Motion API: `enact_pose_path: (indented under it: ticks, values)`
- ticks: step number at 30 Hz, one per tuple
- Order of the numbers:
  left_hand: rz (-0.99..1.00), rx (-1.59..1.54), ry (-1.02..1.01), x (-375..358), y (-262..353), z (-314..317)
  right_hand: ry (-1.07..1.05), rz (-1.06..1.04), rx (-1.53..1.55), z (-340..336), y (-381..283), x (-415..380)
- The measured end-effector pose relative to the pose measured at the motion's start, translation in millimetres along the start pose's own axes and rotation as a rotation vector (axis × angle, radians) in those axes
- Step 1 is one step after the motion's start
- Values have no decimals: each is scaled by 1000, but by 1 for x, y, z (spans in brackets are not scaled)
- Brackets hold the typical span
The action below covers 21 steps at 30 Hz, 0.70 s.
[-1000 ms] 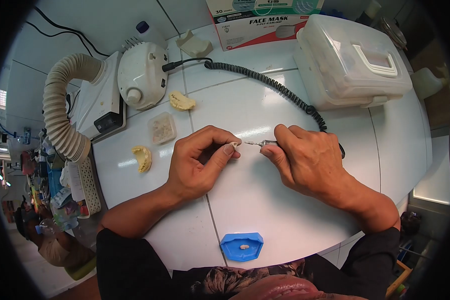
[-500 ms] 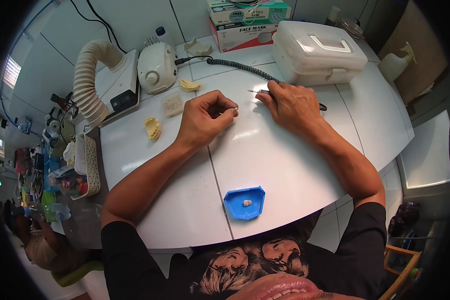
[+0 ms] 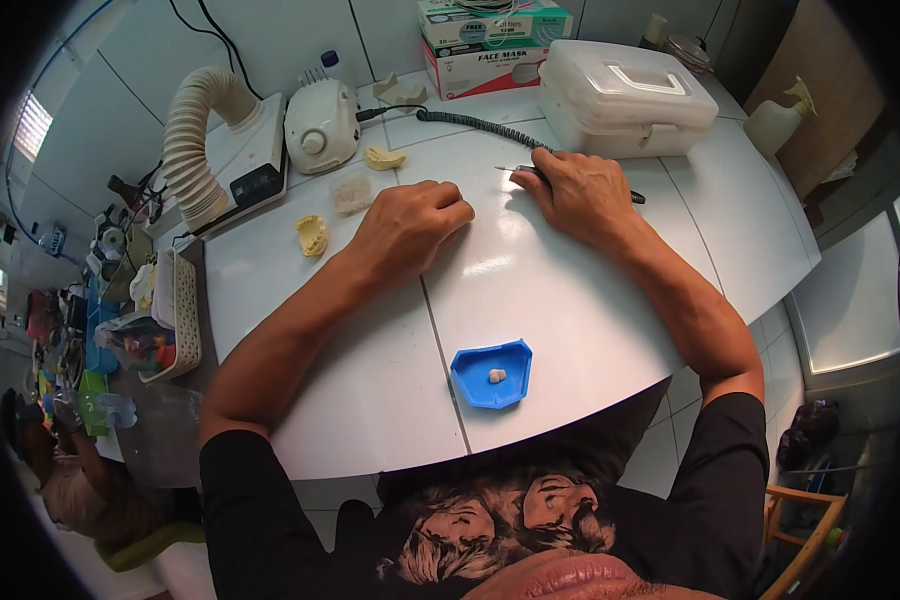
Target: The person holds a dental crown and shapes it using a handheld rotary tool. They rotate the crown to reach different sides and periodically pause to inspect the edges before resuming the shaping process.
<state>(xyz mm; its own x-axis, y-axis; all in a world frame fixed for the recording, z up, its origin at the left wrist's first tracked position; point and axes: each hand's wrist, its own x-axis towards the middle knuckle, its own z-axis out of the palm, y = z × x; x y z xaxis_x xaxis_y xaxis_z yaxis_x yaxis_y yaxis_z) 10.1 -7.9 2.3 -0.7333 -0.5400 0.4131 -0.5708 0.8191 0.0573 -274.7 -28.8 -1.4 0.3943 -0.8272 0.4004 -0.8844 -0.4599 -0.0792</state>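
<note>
One right hand (image 3: 582,195), upper right of centre, grasping a corded rotary handpiece (image 3: 523,171); one left hand (image 3: 416,226), upper centre, curled, contents impossible to tell; small tooth-coloured piece (image 3: 497,376) in blue tray (image 3: 476,374), lower centre.

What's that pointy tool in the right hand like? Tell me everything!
The pointy tool is slim, with a thin tip that looks like metal, aimed to the person's left. The right hand wraps around it, hiding its middle. A dark piece sticks out past the hand, perhaps its back end or cord. It's over the white table; I can't tell whether it's spinning.
</note>
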Motion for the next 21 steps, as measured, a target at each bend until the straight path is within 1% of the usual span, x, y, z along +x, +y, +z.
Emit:
enact_pose_path:
  ticks: [3, 6, 9, 12, 15, 18, 21]
  values:
    - [-32, -5, 115, 0, 3, -1, -13, 9, 5, -2, 0, 0]
    - [-96, -24, 143, -3, 6, 4, -14, 7, 21, -1, 0, 0]
    - [-125, -27, 88, -4, 4, 7, -27, 28, 18, -4, -1, 0]
    - [-146, -135, 253, -2, 8, 2, 3, 6, 36, 0, 2, 0]
    - [-154, -79, 104, -2, 3, 8, -25, 29, 36, -5, -1, 0]
    - [-402, -587, 119, 2, 13, -2, -8, 12, 36, -5, 0, -1]
    - [-589, -1235, 166, 1, 12, 7, -27, 22, 55, -6, 1, -2]
